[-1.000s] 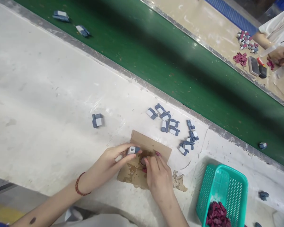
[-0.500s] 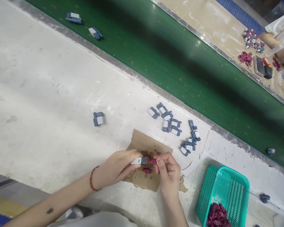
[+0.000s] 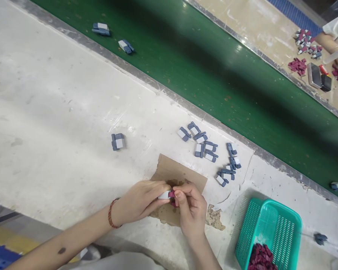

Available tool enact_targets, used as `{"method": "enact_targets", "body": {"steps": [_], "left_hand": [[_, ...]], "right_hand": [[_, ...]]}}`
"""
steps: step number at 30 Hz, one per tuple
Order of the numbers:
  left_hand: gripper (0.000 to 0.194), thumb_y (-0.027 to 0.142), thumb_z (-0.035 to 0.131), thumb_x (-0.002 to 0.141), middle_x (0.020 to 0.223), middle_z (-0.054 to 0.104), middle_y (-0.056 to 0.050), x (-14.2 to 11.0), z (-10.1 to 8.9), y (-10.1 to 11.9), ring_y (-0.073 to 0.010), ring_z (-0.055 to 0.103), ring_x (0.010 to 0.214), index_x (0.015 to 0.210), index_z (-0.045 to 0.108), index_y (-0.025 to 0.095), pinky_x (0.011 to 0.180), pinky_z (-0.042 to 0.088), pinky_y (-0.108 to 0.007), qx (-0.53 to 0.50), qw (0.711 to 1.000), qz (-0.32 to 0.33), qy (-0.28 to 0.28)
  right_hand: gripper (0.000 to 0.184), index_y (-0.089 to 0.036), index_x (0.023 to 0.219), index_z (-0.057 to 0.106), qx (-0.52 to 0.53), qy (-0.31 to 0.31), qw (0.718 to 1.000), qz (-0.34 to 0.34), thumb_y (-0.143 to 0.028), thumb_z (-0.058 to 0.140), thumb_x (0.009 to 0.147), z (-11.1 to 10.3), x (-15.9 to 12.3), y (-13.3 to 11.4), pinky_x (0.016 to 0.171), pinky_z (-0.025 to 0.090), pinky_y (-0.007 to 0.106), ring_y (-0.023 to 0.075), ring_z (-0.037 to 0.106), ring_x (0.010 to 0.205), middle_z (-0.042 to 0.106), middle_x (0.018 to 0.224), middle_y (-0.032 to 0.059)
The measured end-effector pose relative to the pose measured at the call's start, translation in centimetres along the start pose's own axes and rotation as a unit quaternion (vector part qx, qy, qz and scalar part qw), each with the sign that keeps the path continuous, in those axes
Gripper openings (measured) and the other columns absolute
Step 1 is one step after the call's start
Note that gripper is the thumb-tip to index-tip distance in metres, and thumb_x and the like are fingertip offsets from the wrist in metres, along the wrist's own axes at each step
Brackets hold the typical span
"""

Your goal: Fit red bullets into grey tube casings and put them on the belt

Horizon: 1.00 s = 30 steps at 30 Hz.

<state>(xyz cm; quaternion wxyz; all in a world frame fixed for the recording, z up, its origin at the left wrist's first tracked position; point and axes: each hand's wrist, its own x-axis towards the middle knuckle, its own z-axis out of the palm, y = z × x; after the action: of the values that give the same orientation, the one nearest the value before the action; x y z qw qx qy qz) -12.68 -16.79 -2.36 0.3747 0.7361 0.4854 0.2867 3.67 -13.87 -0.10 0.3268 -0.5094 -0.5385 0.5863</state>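
Over a stained piece of brown cardboard (image 3: 183,173), my left hand (image 3: 142,198) is closed around a small white-and-blue plastic part (image 3: 164,195). My right hand (image 3: 193,210) pinches a small maroon piece (image 3: 171,194) between thumb and fingers, and it meets the right end of the plastic part. Fingers cover most of the joint between the two. Just below, another bit of maroon (image 3: 174,203) shows on the cardboard, partly hidden by my right hand.
Several blue-and-white parts (image 3: 210,147) lie beyond the cardboard; one more (image 3: 118,141) sits to the left. A green basket (image 3: 297,225) with maroon pieces (image 3: 260,257) stands at right. Behind runs a green conveyor (image 3: 169,63) carrying parts. Across it, a co-worker's arm (image 3: 331,43) is visible.
My right hand has moved left, bringing the maroon piece against the plastic part in my left hand. Parts on the conveyor have shifted right and down in view.
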Motion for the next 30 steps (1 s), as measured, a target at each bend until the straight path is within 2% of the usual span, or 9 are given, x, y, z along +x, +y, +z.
{"method": "enact_targets", "body": {"steps": [4,8,13,16,19,22,25,27,30], "left_hand": [[0.038,0.033,0.022,0.102,0.073,0.063,-0.005,0.1,0.0,0.0,-0.0185,0.056,0.062,0.086,0.054,0.019,0.057,0.042,-0.027,-0.006,1.0,-0.008,-0.006],[0.034,0.034,0.026,0.1,0.068,0.058,-0.002,0.2,-0.5,0.6,-0.0171,0.051,0.057,0.079,0.049,0.02,0.055,0.038,-0.027,-0.031,0.999,-0.026,-0.014],[0.033,0.038,0.028,0.099,0.058,0.043,0.005,0.8,-2.1,2.0,-0.0136,0.039,0.049,0.073,0.036,0.022,0.049,0.031,-0.025,-0.111,0.987,-0.077,-0.092],[0.033,0.041,0.026,0.1,0.06,0.045,0.004,1.4,-2.8,2.6,-0.0139,0.041,0.05,0.077,0.039,0.022,0.049,0.03,-0.025,-0.144,0.976,-0.083,-0.142],[0.036,0.042,0.023,0.1,0.063,0.05,0.002,2.2,-3.2,3.0,-0.0151,0.044,0.052,0.077,0.041,0.022,0.05,0.031,-0.026,-0.121,0.978,-0.042,-0.163],[0.038,0.043,0.025,0.101,0.067,0.057,-0.001,3.4,-3.8,3.5,-0.0162,0.05,0.056,0.076,0.044,0.021,0.052,0.034,-0.026,-0.073,0.98,0.005,-0.183],[0.035,0.043,0.031,0.1,0.075,0.064,-0.004,6.1,-4.8,3.2,-0.0182,0.057,0.063,0.086,0.053,0.02,0.058,0.039,-0.026,-0.013,0.983,0.027,-0.181],[0.034,0.043,0.034,0.098,0.077,0.064,-0.005,9.0,-5.8,2.1,-0.0199,0.059,0.067,0.092,0.057,0.019,0.062,0.042,-0.028,0.039,0.988,0.025,-0.145],[0.035,0.04,0.035,0.096,0.09,0.065,-0.008,14.5,-7.5,-0.4,-0.0233,0.06,0.085,0.091,0.06,0.017,0.079,0.046,-0.033,0.1,0.993,0.037,-0.05]], "right_hand": [[0.018,-0.021,0.078,0.064,-0.058,-0.021,0.998,-0.032,-0.029,0.055,0.091,-0.1,-0.1,-0.2,0.056,0.048,0.025,0.0138,0.059,0.06,0.066,0.069,0.0007],[0.022,-0.021,0.085,0.063,-0.144,-0.05,0.984,-0.091,-0.033,0.048,0.096,-0.9,0.0,-0.4,0.056,0.047,0.025,0.0144,0.059,0.061,0.066,0.072,0.0014],[0.046,-0.02,0.072,0.053,-0.328,-0.087,0.906,-0.254,-0.035,0.022,0.103,-1.9,0.0,-1.2,0.052,0.039,0.027,0.0152,0.05,0.055,0.057,0.061,0.0021],[0.048,-0.022,0.068,0.046,-0.349,-0.103,0.895,-0.257,-0.033,0.016,0.104,-2.2,-0.4,-1.7,0.048,0.034,0.026,0.0145,0.047,0.051,0.053,0.057,0.0006],[0.046,-0.023,0.069,0.044,-0.353,-0.107,0.901,-0.226,-0.033,0.017,0.104,-2.5,-0.9,-2.1,0.047,0.033,0.025,0.014,0.049,0.051,0.054,0.059,-0.0002],[0.041,-0.022,0.073,0.05,-0.346,-0.077,0.914,-0.197,-0.031,0.023,0.103,-3.0,-1.3,-2.2,0.048,0.037,0.025,0.0146,0.054,0.054,0.056,0.061,-0.0004],[0.032,-0.023,0.097,0.061,-0.323,-0.008,0.931,-0.17,-0.028,0.03,0.102,-4.3,-2.0,-2.3,0.057,0.045,0.026,0.0177,0.063,0.067,0.066,0.077,0.0028],[0.029,-0.025,0.112,0.062,-0.309,0.052,0.937,-0.155,-0.028,0.035,0.1,-5.7,-3.0,-2.3,0.063,0.049,0.027,0.0192,0.066,0.075,0.07,0.086,0.0042],[0.025,-0.026,0.108,0.067,-0.298,0.18,0.928,-0.131,-0.031,0.045,0.096,-8.7,-5.7,-1.9,0.063,0.05,0.028,0.0195,0.066,0.072,0.07,0.084,0.004]]}}
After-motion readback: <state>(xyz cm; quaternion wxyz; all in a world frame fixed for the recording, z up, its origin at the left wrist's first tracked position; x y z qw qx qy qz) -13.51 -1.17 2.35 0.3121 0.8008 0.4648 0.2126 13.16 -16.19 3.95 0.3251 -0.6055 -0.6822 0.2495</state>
